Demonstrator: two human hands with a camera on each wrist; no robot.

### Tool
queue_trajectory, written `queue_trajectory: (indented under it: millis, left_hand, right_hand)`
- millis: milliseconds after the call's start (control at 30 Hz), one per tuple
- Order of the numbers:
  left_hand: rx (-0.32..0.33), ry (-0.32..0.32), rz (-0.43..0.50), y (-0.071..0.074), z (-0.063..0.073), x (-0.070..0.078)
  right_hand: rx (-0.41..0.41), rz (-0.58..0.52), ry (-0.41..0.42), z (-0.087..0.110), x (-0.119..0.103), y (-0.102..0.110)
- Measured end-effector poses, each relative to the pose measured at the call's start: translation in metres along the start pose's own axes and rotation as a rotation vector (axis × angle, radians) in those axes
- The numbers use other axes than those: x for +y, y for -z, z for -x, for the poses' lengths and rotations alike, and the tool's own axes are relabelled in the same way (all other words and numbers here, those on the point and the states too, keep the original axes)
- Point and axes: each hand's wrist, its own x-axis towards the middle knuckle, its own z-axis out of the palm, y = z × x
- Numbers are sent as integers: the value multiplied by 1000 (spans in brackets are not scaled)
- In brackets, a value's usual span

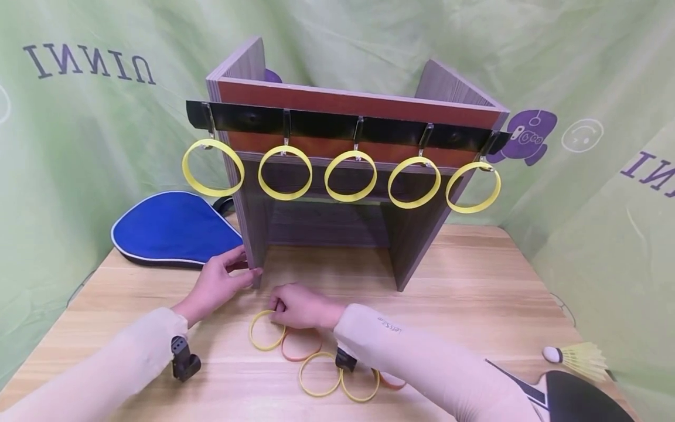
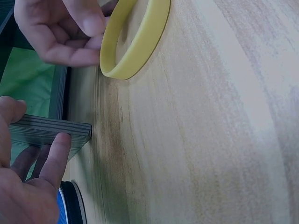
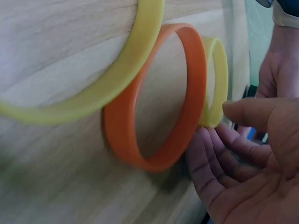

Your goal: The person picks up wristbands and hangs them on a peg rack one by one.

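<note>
A wooden stand's left side panel (image 1: 248,217) is gripped low at its front edge by my left hand (image 1: 216,287), thumb on one face and fingers on the other. Just right of that panel, my right hand (image 1: 303,308) pinches the edge of a yellow ring (image 2: 142,46) at the table. Beside this ring is an orange ring (image 3: 119,126), partly under the right hand in the head view. More yellow rings (image 1: 302,381) and another orange ring (image 1: 392,385) lie nearer me, some hidden by the right sleeve. Several yellow rings (image 1: 348,198) hang from hooks along the stand's black strip (image 1: 321,123).
A blue paddle case (image 1: 174,228) lies behind the left hand, against the stand. At the right front are a yellow shuttlecock (image 1: 582,360) and a dark paddle (image 1: 580,398). Green printed fabric (image 1: 358,35) surrounds the wooden table (image 1: 474,281).
</note>
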Motion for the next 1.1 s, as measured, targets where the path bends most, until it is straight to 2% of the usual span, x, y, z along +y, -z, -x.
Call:
queue_trajectory:
  millis: [133, 267, 467, 633, 767, 967, 1100]
  left_hand:
    - [-7, 11, 1, 1, 1, -1]
    - [-10, 10, 8, 1, 2, -1]
    - [6, -16, 23, 1, 1, 1]
    - [5, -19, 16, 0, -1, 1]
    - [5, -17, 15, 0, -2, 2]
    - [7, -18, 25, 2, -1, 4]
    - [6, -10, 20, 1, 0, 2]
  right_hand:
    - [30, 82, -30, -4, -5, -4]
    - [35, 85, -29, -6, -5, -5]
    - [36, -31, 5, -7, -2, -2]
    - [27, -142, 0, -7, 2, 5]
    - [-3, -308, -64, -6, 5, 8]
    - [-60, -645, -185, -3, 10, 9]
    - [-82, -779, -214, 1, 14, 12]
